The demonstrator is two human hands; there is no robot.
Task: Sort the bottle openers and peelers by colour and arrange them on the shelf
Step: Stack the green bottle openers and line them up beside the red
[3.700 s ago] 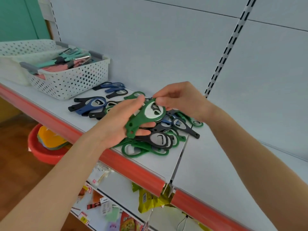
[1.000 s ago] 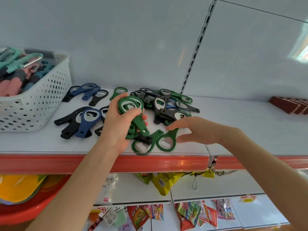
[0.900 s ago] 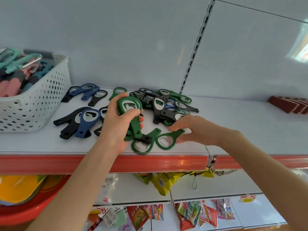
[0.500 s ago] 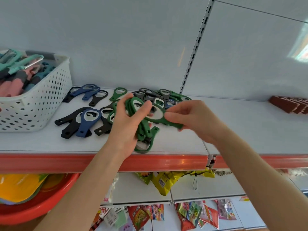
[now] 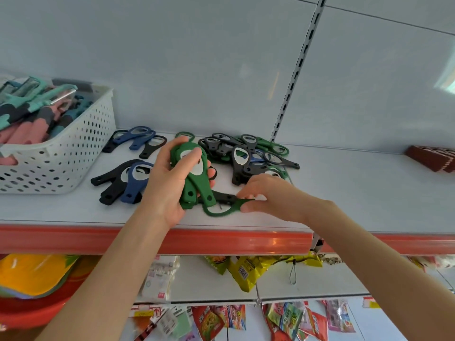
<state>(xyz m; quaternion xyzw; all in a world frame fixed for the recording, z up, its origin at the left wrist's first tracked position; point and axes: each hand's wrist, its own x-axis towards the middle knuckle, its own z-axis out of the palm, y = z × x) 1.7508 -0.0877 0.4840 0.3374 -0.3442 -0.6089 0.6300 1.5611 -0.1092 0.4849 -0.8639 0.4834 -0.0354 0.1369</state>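
Left hand (image 5: 167, 193) grips a stack of green bottle openers (image 5: 194, 173) as right hand (image 5: 268, 195) pinches another green opener (image 5: 219, 213) near the shelf (image 5: 344, 193) edge; the black opener (image 5: 222, 197) crossing it could snag and fall.

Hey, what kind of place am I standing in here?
Most likely a small shop: a slotted shelf upright on the back panel, a red price strip along the shelf edge, packaged snacks on the shelves below, and many identical bottle openers.
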